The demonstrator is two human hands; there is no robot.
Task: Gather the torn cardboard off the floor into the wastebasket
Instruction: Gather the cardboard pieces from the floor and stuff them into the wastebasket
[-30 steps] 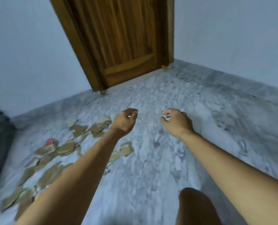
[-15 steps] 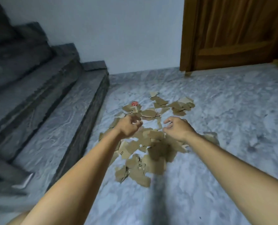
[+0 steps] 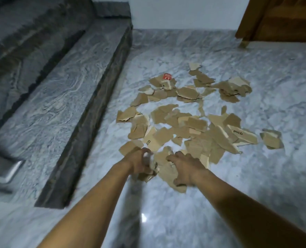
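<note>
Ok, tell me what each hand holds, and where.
Left hand grips a crumpled cardboard scrap by its left side. Right hand clutches a flat cardboard piece at its right edge; blur hides the fingertips.

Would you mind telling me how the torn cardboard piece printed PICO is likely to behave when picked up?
The PICO piece looks flat and thin with ragged edges, so it is probably light and fairly stiff. It overlaps neighbouring scraps, so lifting it may shift them. On the glossy marble floor it would likely slide when pushed.
</note>
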